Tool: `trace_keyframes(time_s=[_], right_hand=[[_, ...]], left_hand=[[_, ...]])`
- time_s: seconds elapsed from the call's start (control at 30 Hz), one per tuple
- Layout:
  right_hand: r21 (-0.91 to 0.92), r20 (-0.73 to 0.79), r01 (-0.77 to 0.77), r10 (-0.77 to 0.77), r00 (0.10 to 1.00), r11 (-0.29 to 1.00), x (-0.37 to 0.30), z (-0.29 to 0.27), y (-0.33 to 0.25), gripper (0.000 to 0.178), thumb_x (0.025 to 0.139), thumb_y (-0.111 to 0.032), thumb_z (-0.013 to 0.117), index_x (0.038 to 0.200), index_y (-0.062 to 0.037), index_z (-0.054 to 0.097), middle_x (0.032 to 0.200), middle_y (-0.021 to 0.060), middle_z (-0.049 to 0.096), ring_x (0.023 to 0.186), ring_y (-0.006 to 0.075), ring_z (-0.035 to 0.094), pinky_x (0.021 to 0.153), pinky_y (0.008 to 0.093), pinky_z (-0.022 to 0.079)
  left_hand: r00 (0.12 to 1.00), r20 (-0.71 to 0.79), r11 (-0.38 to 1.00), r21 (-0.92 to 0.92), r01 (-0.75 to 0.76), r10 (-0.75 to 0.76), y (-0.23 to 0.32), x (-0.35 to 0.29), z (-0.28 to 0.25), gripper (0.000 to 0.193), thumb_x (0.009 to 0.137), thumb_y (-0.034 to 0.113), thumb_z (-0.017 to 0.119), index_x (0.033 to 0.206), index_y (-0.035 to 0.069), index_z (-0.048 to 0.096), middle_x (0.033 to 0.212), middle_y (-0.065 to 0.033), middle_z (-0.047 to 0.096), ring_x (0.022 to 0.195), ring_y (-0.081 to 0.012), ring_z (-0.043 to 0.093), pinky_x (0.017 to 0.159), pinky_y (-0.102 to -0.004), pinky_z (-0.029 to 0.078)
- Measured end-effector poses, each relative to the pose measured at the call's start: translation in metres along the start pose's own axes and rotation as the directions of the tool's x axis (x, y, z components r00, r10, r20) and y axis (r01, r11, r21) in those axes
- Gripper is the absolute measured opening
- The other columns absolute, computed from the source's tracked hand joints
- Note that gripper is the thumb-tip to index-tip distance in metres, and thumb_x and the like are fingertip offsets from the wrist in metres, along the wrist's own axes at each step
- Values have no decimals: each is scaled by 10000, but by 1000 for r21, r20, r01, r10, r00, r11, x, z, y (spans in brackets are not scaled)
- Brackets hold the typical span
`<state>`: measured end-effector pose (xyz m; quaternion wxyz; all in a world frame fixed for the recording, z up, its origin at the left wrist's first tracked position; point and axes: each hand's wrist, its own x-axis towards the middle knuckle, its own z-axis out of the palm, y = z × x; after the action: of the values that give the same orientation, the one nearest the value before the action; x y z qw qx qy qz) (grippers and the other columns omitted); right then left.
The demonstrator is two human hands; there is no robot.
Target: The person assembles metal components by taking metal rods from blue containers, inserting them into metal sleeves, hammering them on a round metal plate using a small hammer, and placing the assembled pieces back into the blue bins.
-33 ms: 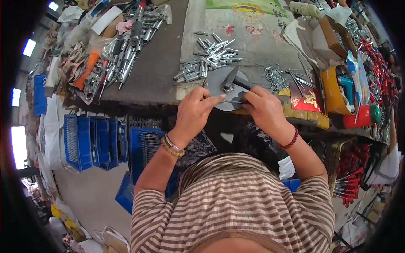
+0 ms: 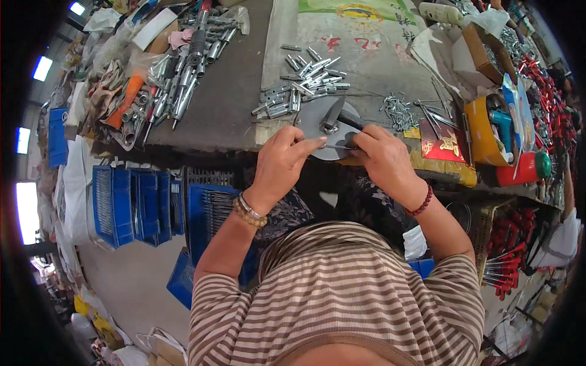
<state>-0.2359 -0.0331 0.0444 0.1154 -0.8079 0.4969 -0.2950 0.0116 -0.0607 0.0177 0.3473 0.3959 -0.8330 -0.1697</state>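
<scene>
My left hand [image 2: 282, 160] is closed, its thumb and forefinger pinching a thin metal rod [image 2: 337, 147] over the near edge of a round grey metal plate [image 2: 311, 116]. The rod's other end reaches the fingertips of my right hand [image 2: 387, 157]. A small hammer [image 2: 334, 112] with a dark handle rests its head over the middle of the plate. Its handle runs under my right fingers, which are closed around it. Just beyond the plate lies a heap of shiny metal tubes [image 2: 314, 78]. Small metal pins [image 2: 398, 111] are piled to the right.
Metal tool parts [image 2: 189, 67] and rags crowd the bench's left side. At right are a red envelope [image 2: 441, 143], a yellow container [image 2: 485, 131], a red jar with green lid [image 2: 524, 169] and a cardboard box [image 2: 485, 53]. Blue bins [image 2: 113, 204] stand below the bench.
</scene>
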Motion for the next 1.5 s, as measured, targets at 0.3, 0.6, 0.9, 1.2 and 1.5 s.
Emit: trace_keyframes(time_s=[0.3, 0.6, 0.9, 1.2, 1.5], right_hand=[[8, 122, 4, -5, 993, 1000, 3, -2, 14, 195, 841, -50, 712, 1025, -51, 646, 977, 144, 616, 922, 380, 630, 776, 485, 517], [-283, -107, -7, -25, 994, 959, 10, -4, 12, 291, 822, -72, 741, 1107, -80, 684, 1031, 102, 638, 953, 311, 626, 854, 424, 518], [-23, 1, -113, 113, 994, 993, -12, -16, -12, 417, 871, -12, 705, 1277, -108, 684, 960, 110, 646, 770, 322, 670, 644, 439, 532], [-167, 82, -71, 86, 993, 983, -28, -6, -19, 461, 875, 3, 688, 1307, -156, 695, 951, 112, 629, 740, 336, 654, 627, 414, 522], [45, -3, -165, 165, 986, 985, 5, -9, -5, 351, 878, -45, 706, 1225, -83, 666, 989, 145, 613, 830, 387, 639, 722, 461, 533]], left_hand=[[1000, 0, 1000, 22, -20, 20, -2, -1, 3, 350, 861, 5, 748, 1156, 187, 793, 897, -67, 566, 777, -239, 596, 657, -347, 490], [1000, 1, 998, 63, 12, -12, 3, 1, 1, 267, 869, 33, 740, 1114, 130, 786, 895, -78, 576, 805, -253, 614, 687, -354, 505], [989, 20, 967, -207, 147, -146, -8, 0, 0, 111, 858, 21, 763, 959, 0, 722, 926, -94, 622, 835, -236, 638, 736, -340, 509], [993, 39, 978, -176, 115, -110, -7, -1, -3, 119, 864, 35, 752, 972, 0, 716, 925, -96, 606, 840, -242, 616, 753, -343, 502], [989, 16, 968, -202, 145, -145, -9, -2, -1, 132, 857, 42, 762, 985, 19, 741, 932, -93, 597, 841, -253, 617, 750, -346, 502]])
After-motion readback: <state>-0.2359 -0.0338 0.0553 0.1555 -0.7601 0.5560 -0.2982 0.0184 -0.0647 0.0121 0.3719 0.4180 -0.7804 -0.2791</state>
